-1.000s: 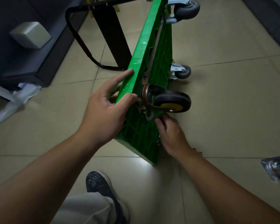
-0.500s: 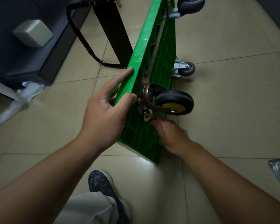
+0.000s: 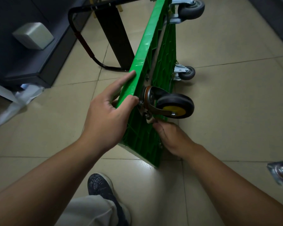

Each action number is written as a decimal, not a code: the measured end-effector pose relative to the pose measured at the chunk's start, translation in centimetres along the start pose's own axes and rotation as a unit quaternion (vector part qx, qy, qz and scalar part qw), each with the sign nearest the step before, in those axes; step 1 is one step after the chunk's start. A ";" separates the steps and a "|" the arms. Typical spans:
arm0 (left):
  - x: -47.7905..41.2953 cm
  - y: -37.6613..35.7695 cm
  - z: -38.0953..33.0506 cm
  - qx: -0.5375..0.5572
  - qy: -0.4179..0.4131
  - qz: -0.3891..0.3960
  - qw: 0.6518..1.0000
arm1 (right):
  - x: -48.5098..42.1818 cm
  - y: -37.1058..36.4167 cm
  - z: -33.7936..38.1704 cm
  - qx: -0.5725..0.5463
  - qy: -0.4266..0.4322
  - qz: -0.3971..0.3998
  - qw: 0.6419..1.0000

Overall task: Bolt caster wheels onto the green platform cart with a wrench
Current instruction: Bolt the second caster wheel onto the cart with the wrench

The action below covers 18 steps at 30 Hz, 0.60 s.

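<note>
The green platform cart (image 3: 153,51) stands on its long edge on the tiled floor, its ribbed underside facing right. My left hand (image 3: 108,115) grips the cart's upper edge, thumb over the rim, forefinger stretched along the top. A caster with a black tyre and yellow hub (image 3: 175,106) sticks out from the underside on a metal mounting plate. My right hand (image 3: 171,137) is just below that plate, its curled fingertips at a bolt on the plate's lower corner (image 3: 149,117). What the fingers hold is hidden. Two grey casters, one (image 3: 186,73) and another (image 3: 191,8), sit farther along.
The cart's black folding handle (image 3: 82,39) lies on the floor to the left, by a dark cabinet (image 3: 23,62) bearing a grey box (image 3: 33,35). A loose metal caster part (image 3: 281,173) lies at the right edge. My shoe (image 3: 100,185) is under the cart's near corner.
My right hand has crept up from below the yellow-hubbed caster to the lower corner of its mounting plate. My left hand keeps its hold on the cart's edge.
</note>
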State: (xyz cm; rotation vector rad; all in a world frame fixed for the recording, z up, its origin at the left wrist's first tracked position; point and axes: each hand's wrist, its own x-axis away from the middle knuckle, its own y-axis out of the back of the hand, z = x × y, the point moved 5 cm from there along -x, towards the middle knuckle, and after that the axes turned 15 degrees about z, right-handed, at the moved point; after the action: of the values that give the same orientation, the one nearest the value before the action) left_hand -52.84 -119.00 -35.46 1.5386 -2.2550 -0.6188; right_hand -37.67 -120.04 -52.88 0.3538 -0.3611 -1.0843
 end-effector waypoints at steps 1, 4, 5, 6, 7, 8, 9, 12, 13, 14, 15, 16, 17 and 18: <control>0.0 0.0 0.0 -0.001 -0.001 0.001 1.000 | -0.2 0.1 -0.1 0.000 0.009 -0.001 1.000; 0.0 0.1 0.0 -0.002 0.002 0.002 1.000 | -0.3 0.1 0.3 0.001 0.017 0.004 1.000; 0.1 0.1 0.0 -0.003 0.003 0.000 1.000 | -0.1 0.0 0.4 -0.003 0.006 0.006 1.000; 0.1 0.1 0.0 -0.004 0.004 -0.002 1.000 | 0.1 -0.2 0.6 -0.012 -0.008 0.007 1.000; 0.0 0.1 0.0 -0.006 0.003 -0.006 1.000 | 0.3 -0.4 0.8 -0.022 -0.019 0.005 1.000; 0.0 0.1 0.0 -0.007 0.002 -0.008 1.000 | 0.4 -0.8 1.0 -0.034 -0.026 0.001 0.999; 0.0 0.0 0.0 -0.006 0.002 -0.009 1.000 | 0.6 -1.1 1.2 -0.049 -0.029 -0.008 0.998; 0.1 -0.2 0.1 -0.002 0.006 -0.009 1.000 | 1.1 -2.1 1.6 -0.101 -0.038 -0.033 0.994; 0.1 -0.2 0.1 -0.004 0.005 -0.009 1.000 | 1.3 -2.4 1.5 -0.116 -0.049 -0.034 0.991; 0.1 -0.2 0.2 -0.003 0.004 -0.011 1.000 | 1.4 -2.6 1.6 -0.130 -0.060 -0.030 0.989; 0.1 -0.2 0.2 -0.001 0.004 -0.012 1.000 | 1.5 -2.9 1.9 -0.143 -0.066 -0.026 0.987; 0.0 -0.2 0.2 0.001 0.005 -0.011 1.000 | 1.7 -3.2 2.4 -0.161 -0.064 -0.025 0.985; 0.0 -0.3 0.3 0.003 0.007 -0.010 1.000 | 1.8 -3.5 2.8 -0.179 -0.061 -0.024 0.982; 0.0 -0.3 0.3 0.004 0.009 -0.008 1.000 | 1.8 -3.8 3.1 -0.195 -0.064 -0.022 0.978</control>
State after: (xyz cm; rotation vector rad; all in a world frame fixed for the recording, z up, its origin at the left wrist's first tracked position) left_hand -52.77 -119.06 -35.83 1.5617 -2.2359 -0.5977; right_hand -41.29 -123.60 -51.58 -0.0586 -0.2474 -1.1963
